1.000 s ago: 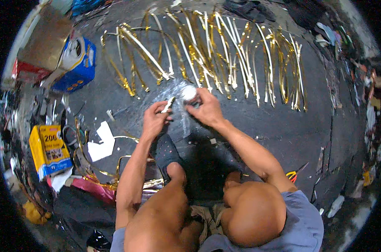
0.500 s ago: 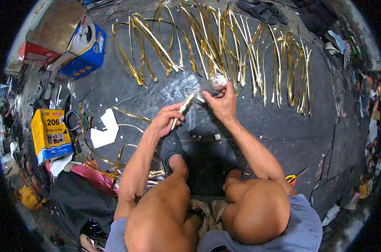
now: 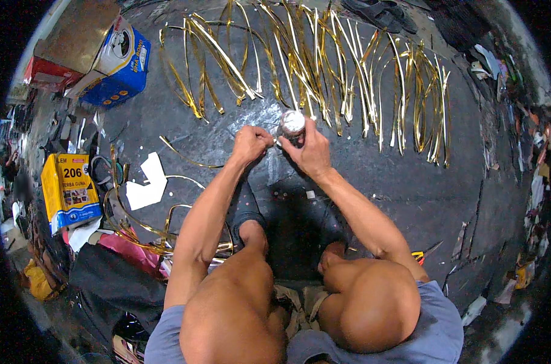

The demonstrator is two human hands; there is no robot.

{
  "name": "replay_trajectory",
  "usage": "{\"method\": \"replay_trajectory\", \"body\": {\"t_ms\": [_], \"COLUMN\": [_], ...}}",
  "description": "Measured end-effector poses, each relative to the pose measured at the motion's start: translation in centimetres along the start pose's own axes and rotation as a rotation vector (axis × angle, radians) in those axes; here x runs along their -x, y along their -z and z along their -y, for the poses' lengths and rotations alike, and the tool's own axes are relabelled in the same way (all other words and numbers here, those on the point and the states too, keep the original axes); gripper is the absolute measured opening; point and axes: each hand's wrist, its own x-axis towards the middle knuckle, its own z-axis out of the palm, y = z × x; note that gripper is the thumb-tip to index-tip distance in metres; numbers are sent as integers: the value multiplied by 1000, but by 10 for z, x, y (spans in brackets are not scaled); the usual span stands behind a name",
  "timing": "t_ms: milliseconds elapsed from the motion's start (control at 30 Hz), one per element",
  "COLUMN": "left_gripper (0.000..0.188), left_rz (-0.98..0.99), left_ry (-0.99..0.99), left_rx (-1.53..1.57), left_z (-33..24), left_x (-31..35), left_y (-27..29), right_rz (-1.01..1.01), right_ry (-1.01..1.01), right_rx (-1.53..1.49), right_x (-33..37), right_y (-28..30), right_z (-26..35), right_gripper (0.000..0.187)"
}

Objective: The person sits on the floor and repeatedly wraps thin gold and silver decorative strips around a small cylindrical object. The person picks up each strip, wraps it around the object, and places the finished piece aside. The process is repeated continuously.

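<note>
My right hand (image 3: 312, 151) is wrapped round a short, rounded dark object with a shiny silver top (image 3: 293, 122), which is tilted toward me just above the dark mat (image 3: 372, 188). Close by on its left, my left hand (image 3: 251, 144) is closed, fingertips pinched together near the object's lower edge. Whatever those fingers hold is hidden behind them. Beyond both hands, many folded gold strips (image 3: 315, 67) lie in a row across the mat. One more gold strip (image 3: 187, 158) curves along the mat left of my left hand.
At far left stands a blue and white carton (image 3: 118, 67); nearer is a yellow and blue box (image 3: 72, 191). A white paper scrap (image 3: 147, 185) and looped gold strips (image 3: 121, 215) lie beside it. Scissors with yellow-orange handles (image 3: 419, 255) rest by my right knee. Dark sandals (image 3: 381, 13) lie far off.
The silver-topped object has moved left and slightly nearer with my right hand. My left hand has risen and turned over; the gold strip it held no longer shows.
</note>
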Motion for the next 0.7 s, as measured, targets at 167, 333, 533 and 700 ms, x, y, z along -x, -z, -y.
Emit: {"method": "replay_trajectory", "body": {"t_ms": [167,333,533,700], "left_gripper": [56,63,59,53], "left_rz": [-195,-164,-131,-174], "left_ry": [-497,-539,-548,-584], "left_rx": [140,91,91,-12], "left_z": [-26,-41,-46,-37], "left_x": [24,27,20,15], "left_y": [-10,-10,-16,-24], "right_rz": [27,-30,-28,134], "right_ry": [63,-165,-545,-902], "right_rx": [-31,-264,-319,-851], "right_x": [13,2,-32,-51], "right_y": [3,7,-32,10], "right_z": [7,-17,-84,-91], "right_gripper": [60,45,26,3]}}
